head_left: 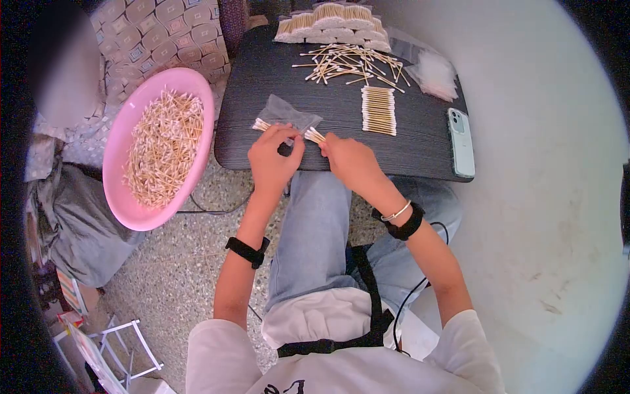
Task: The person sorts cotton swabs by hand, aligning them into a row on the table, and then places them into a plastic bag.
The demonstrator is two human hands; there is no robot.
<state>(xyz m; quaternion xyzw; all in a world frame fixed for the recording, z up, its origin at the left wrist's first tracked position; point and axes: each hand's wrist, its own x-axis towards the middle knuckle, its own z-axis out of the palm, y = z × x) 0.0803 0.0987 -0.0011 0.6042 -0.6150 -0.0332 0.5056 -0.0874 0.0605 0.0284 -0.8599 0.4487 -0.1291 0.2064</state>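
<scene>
At the table's near edge, my left hand (272, 154) is closed in a pinch at the lower edge of a clear plastic bag (292, 115). A few cotton swabs (261, 124) show at the bag's left end, beside my left fingers. My right hand (351, 157) grips a small bunch of cotton swabs (315, 135), their white tips pointing left toward the bag's opening. The fingertips of both hands are partly hidden. To the right of my right hand, a neat row of swabs (378, 110) lies side by side on the black table (420, 154).
Loose swabs (348, 64) are scattered farther back, before a stack of filled swab packs (335, 26). Empty clear bags (434, 75) and a phone (461, 141) lie at the right. A pink basin (113, 177) full of swabs stands left of the table; a wall (538, 164) rises at right.
</scene>
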